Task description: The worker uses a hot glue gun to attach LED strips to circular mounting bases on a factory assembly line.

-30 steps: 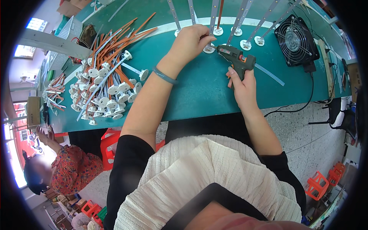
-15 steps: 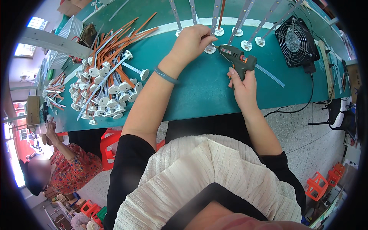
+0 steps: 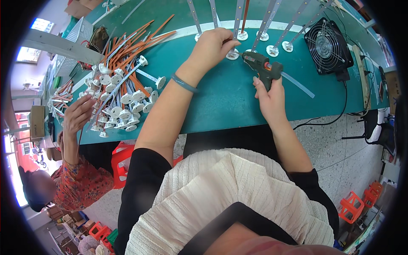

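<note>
My left hand (image 3: 212, 46) is closed in a pinch around the lower end of an upright strip (image 3: 239, 19) dotted with small yellowish squares. Below its fingertips is the strip's round white base (image 3: 232, 54), resting on the green tabletop. A dark glue gun (image 3: 260, 68) is gripped in my right hand (image 3: 271, 95). The gun's nozzle points left, close beside that base; whether it touches cannot be made out. From the back of the gun sticks out a translucent glue stick (image 3: 299, 85). More upright strips on white bases (image 3: 272, 51) stand around and behind my left hand.
A black fan (image 3: 325, 46) with a cable stands at the right. To the left lies a heap of white round bases (image 3: 124, 114) with orange and grey strips (image 3: 136, 36). A co-worker's hand (image 3: 78, 112) is at the heap. White baskets (image 3: 80, 32) stand behind it.
The co-worker's hand has moved up and right to the heap. My glue gun has shifted very slightly, and my right fingers sit a little differently on it. My left hand stays put.
</note>
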The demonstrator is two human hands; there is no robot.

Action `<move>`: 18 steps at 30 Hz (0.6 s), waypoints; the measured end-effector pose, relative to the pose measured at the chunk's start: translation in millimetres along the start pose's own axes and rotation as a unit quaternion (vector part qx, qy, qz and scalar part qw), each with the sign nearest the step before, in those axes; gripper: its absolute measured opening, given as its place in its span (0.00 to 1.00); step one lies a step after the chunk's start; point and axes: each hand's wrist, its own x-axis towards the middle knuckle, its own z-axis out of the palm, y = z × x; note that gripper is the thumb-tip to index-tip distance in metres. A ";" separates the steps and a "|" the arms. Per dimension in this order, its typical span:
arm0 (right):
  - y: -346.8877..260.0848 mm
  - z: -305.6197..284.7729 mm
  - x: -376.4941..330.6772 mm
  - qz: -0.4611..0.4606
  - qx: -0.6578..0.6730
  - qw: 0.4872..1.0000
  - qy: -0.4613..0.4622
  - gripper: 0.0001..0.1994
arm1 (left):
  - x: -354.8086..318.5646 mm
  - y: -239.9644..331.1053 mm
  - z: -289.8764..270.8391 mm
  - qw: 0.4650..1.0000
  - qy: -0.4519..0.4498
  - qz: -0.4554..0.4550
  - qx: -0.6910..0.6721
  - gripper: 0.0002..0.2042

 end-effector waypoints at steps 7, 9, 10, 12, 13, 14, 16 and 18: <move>0.5 -34.8 -12.8 0.173 0.382 0.901 -0.111 0.13 | 0.8 0.2 7.6 0.999 0.036 -0.017 0.011 0.10; 4.2 -39.2 -19.2 0.175 0.393 0.896 -0.110 0.13 | 2.0 -0.2 11.0 0.999 0.042 -0.016 0.009 0.10; 5.1 -40.6 -21.4 0.169 0.402 0.894 -0.103 0.14 | 2.4 -0.3 12.0 0.999 0.046 -0.017 0.007 0.10; 8.6 -41.5 -22.7 0.163 0.412 0.892 -0.094 0.14 | 1.3 -0.2 9.4 0.999 0.026 -0.026 0.034 0.10; 11.3 -41.1 -22.7 0.160 0.420 0.888 -0.093 0.14 | 1.3 0.7 7.5 0.998 0.006 -0.035 0.061 0.11; 13.2 -41.1 -22.4 0.157 0.429 0.885 -0.092 0.14 | 1.2 2.1 6.3 0.998 0.004 -0.034 0.061 0.11; 14.6 -41.2 -21.4 0.156 0.437 0.881 -0.093 0.15 | -0.2 5.0 2.3 0.997 -0.024 -0.053 0.058 0.14; 16.6 -41.5 -21.4 0.154 0.445 0.877 -0.096 0.15 | -0.1 5.8 -1.2 0.996 -0.027 -0.056 0.067 0.15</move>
